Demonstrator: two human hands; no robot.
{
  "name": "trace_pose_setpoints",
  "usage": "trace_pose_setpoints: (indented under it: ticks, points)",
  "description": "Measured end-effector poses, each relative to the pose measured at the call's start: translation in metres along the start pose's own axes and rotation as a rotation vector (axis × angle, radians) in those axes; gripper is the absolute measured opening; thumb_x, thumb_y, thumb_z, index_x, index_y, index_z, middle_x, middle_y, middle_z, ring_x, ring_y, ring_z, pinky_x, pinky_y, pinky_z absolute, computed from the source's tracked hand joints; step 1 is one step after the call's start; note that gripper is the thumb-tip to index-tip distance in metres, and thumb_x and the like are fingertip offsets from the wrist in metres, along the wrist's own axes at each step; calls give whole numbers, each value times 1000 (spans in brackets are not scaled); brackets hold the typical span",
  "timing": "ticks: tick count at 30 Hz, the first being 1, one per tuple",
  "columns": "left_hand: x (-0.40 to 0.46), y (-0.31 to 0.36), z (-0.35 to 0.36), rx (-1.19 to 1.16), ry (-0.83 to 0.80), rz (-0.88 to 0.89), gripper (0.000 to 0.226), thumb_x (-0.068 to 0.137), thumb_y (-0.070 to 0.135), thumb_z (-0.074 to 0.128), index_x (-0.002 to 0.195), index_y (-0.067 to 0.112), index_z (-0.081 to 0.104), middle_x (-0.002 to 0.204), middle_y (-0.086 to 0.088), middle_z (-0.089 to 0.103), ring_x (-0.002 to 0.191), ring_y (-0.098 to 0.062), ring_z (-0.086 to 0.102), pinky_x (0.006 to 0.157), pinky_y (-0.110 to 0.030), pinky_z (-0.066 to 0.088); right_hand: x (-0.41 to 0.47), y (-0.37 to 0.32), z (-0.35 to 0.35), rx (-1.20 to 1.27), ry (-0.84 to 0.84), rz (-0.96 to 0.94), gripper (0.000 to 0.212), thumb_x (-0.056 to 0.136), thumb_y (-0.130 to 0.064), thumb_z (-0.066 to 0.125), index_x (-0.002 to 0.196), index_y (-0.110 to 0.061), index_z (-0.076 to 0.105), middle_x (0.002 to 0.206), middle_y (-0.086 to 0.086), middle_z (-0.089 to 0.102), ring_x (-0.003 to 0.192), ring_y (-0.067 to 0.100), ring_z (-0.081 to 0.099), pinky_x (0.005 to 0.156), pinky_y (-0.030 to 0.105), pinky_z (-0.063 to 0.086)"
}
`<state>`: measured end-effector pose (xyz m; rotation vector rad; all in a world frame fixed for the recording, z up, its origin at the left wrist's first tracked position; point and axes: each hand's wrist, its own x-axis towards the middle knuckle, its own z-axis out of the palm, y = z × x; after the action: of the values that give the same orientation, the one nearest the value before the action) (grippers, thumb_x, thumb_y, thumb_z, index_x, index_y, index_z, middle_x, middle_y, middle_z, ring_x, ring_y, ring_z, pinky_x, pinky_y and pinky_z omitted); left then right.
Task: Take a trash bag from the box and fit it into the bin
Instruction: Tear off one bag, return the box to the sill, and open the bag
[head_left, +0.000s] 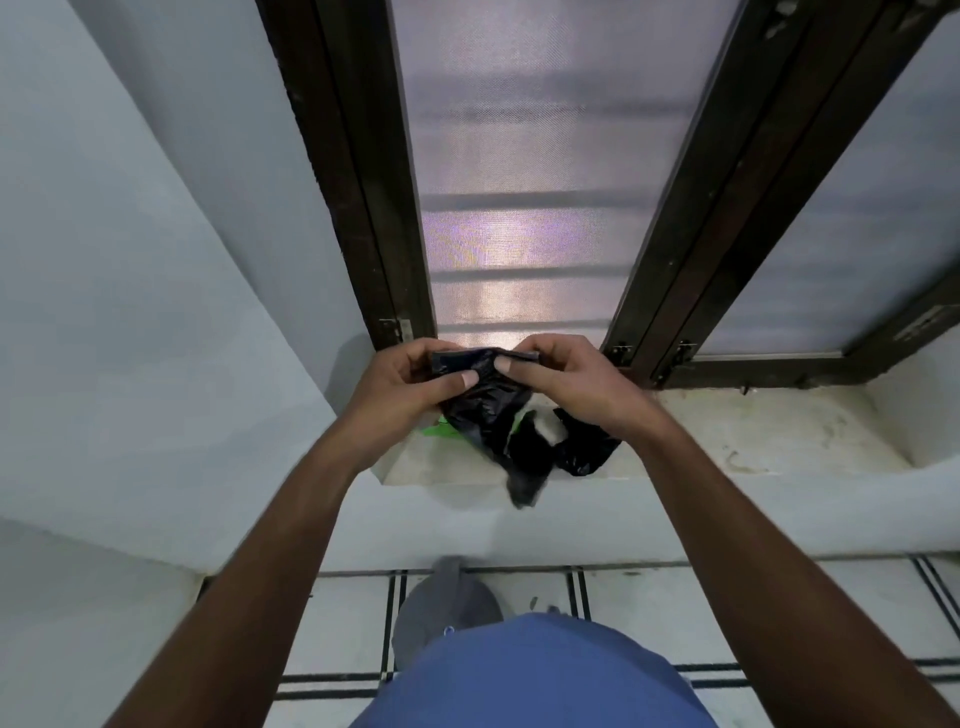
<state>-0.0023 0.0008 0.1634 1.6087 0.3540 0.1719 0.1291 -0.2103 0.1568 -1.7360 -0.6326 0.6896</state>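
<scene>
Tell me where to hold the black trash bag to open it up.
Hold the trash bag at its flat folded top edge, where the left hand and right hand already pinch it from either side. That edge is straight and taut; the rest hangs crumpled over the sill, probably harder to separate.

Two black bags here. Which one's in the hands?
The upper trash bag, pinched between left hand and right hand. The other black bag lies on the sill.

No text, label, brand or number can be read anywhere in view
</scene>
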Motion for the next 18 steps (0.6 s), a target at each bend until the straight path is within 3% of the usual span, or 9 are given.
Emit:
trace_pose_setpoints:
  ticks: [4,7,11,15,18]
  points:
    - [-3,3,-5,40,2,-20,14,98,11,79,111,10,78,90,0,75,72,-4,72,61,-20,57,-1,1,4,27,24,-56,31,109,-34,74,110,-4,73,101,23,79,91,22,75,88,45,60]
    - [-1,4,-7,104,-18,-10,5,102,17,75,107,17,73,93,-1,75,77,-6,74,66,-26,61,-3,-1,3,89,50,-34,20,111,-26,72,118,-8,72,97,14,81,89,25,79,84,44,63]
    - [-4,7,-7,12,-82,-32,9,107,7,65,112,9,58,83,-4,78,65,-15,77,62,-25,63,-4,0,3,121,48,-24,11,111,-15,70,121,-19,75,95,3,81,88,21,79,79,35,61]
    - [-4,3,-11,61,-64,7,15,105,-2,62,106,6,75,99,-6,80,86,-11,77,75,-24,62,-6,-4,1,299,-62,69,21,103,-12,63,113,-18,80,106,4,79,94,22,75,77,32,61]
    - [-2,4,-11,-41,-15,-68,20,94,12,63,94,11,83,103,-7,82,96,-20,78,83,-32,63,-7,-4,2,290,-47,72,13,109,-17,70,117,-14,79,101,1,80,90,17,77,68,27,61]
